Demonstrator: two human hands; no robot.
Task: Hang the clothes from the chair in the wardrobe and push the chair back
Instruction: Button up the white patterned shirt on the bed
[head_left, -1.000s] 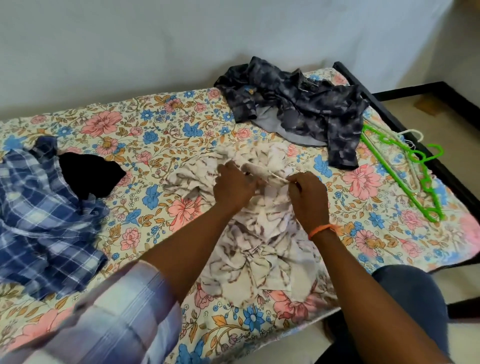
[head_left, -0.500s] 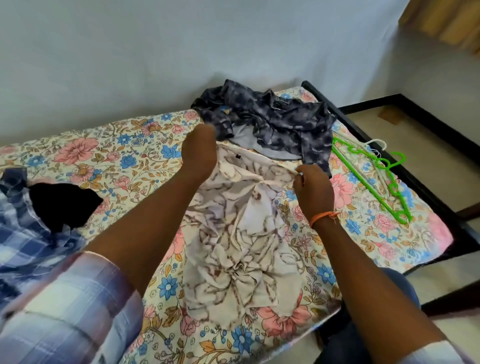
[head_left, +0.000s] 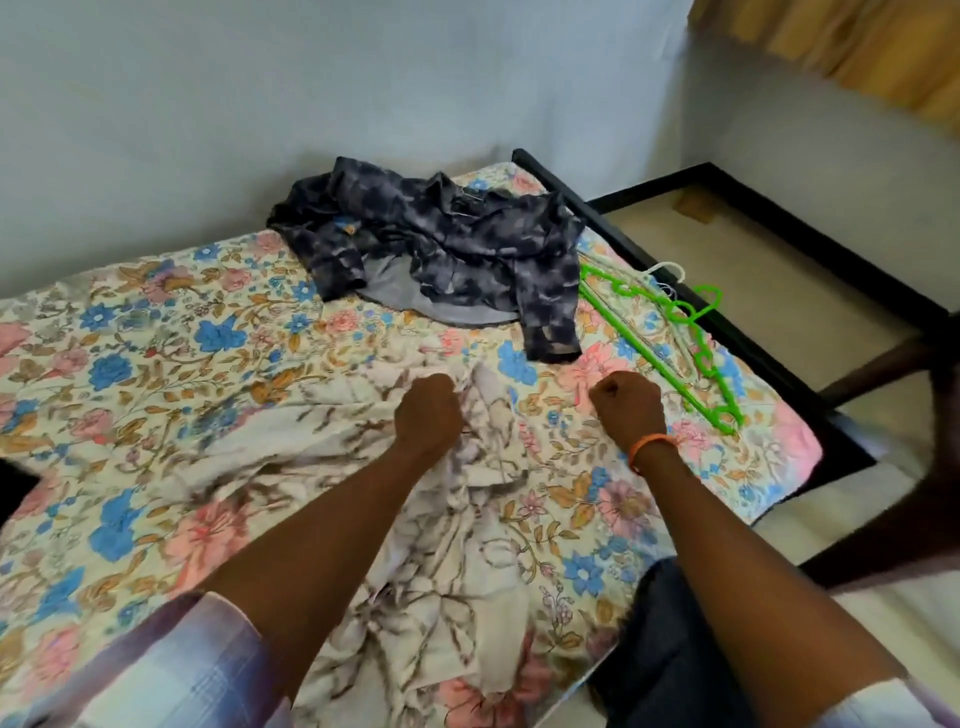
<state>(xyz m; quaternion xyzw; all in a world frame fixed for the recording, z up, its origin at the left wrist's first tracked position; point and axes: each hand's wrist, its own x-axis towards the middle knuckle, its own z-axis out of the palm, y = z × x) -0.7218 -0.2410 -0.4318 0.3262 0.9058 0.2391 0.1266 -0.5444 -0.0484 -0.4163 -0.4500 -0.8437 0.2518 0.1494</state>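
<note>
While both forearms reach out over the bed (head_left: 156, 322), the items lie as follows, all placed relative to the cream patterned shirt (head_left: 415, 530).

Cream patterned shirt: crumpled, spread flat on the floral bedsheet, running from mid-bed down to the near edge; partly blurred on its left side.

Left hand (head_left: 428, 413): on the upper part of the shirt, fingers curled into a fist; its grip looks bunched into the cloth, though the fold actually held is hidden under the knuckles.

Right hand (head_left: 628, 410): just right of the shirt's upper edge, over bare bedsheet, fingers curled tight; whether anything is pinched inside that grip cannot be told. An orange band (head_left: 652, 447) circles the wrist.

Dark mottled shirt (head_left: 441, 254): beyond the cream shirt, near the wall, heaped, its pale lining showing, apart from the cream one.

Green hangers (head_left: 670, 348): to the right of the cream shirt and past the right hand, lying flat near the bed's right edge; a white hanger (head_left: 667, 270) lies with them.

Dark wooden frame (head_left: 893, 364): far right of the shirt, off the bed, blurred.
</note>
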